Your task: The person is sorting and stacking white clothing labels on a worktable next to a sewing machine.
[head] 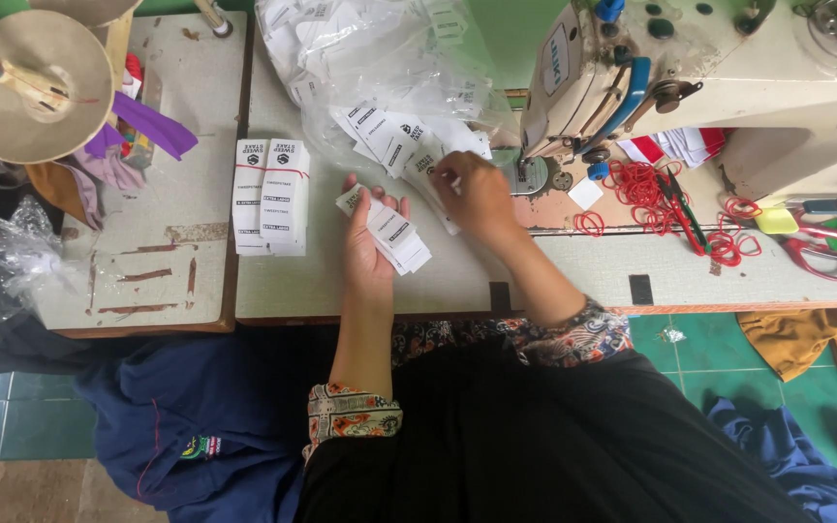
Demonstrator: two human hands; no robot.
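My left hand (pixel 367 242) lies palm up on the table and holds a small stack of white printed labels (pixel 389 232) fanned toward the right. My right hand (pixel 477 194) reaches into a loose pile of white labels (pixel 394 136) at the mouth of a clear plastic bag (pixel 380 58), fingers pinched on one label. Two bundled stacks of labels (pixel 271 197) stand side by side to the left of my left hand.
A sewing machine (pixel 709 77) fills the back right. Red rubber bands (pixel 646 189) and red-handled scissors (pixel 816 252) lie beside it. A thread cone (pixel 31 82) and purple fabric (pixel 142 126) sit at the back left. Cloth lies on the green floor.
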